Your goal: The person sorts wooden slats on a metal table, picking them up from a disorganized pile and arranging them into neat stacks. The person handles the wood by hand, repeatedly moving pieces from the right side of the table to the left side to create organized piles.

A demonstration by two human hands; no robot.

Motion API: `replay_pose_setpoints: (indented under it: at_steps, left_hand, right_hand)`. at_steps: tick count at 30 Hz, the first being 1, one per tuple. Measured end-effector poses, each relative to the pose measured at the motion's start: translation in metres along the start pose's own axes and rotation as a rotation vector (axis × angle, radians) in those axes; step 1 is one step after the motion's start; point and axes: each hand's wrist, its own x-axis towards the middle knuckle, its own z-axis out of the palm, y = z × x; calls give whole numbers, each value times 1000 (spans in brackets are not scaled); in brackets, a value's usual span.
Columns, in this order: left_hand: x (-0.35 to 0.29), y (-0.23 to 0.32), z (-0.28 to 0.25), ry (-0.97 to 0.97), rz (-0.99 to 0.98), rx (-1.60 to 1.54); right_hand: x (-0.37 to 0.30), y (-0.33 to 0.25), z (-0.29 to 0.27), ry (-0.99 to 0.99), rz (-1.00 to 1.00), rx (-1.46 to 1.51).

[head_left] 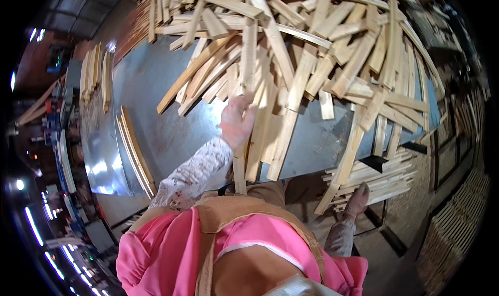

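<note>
My left hand reaches over the metal table, with its fingers closed around the near end of a pale wooden strip. More strips lie beside and under it, some running toward the table's front edge. Low on the right, my right hand rests on a stack of thin wooden strips below table height. Its fingers look stretched out along the wood, and I see nothing gripped in them. A longer strip slants down from the table just left of that hand.
A big jumbled heap of wooden strips covers the far and right parts of the metal table. A few strips lie together at its left, near a small upright bundle. Slatted wood is stacked at far right.
</note>
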Motion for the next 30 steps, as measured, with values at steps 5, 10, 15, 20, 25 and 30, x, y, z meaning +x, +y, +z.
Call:
replay_pose_setpoints:
  at_steps: [5, 10, 15, 20, 25, 30]
  left_hand:
    - [56, -5, -9, 160, -338, -280]
    - [59, -12, -28, -105, -244, -235]
    - [50, -242, -79, 557, -164, 259]
    - [31, -277, -174, 4, -423, 673]
    - [-20, -226, -222, -358, -587, 337]
    - [-201, -256, -239, 120, -824, -21]
  right_hand:
    - [-40, -102, 15, -24, -212, 321]
    - [-93, -247, 117, -587, -693, 451]
    - [-124, -407, 259, -424, -990, -305]
    - [-127, -457, 298, -257, -783, -809]
    - [-141, -445, 296, -466, -741, -413]
    - [-208, -399, 250, -872, -144, 285]
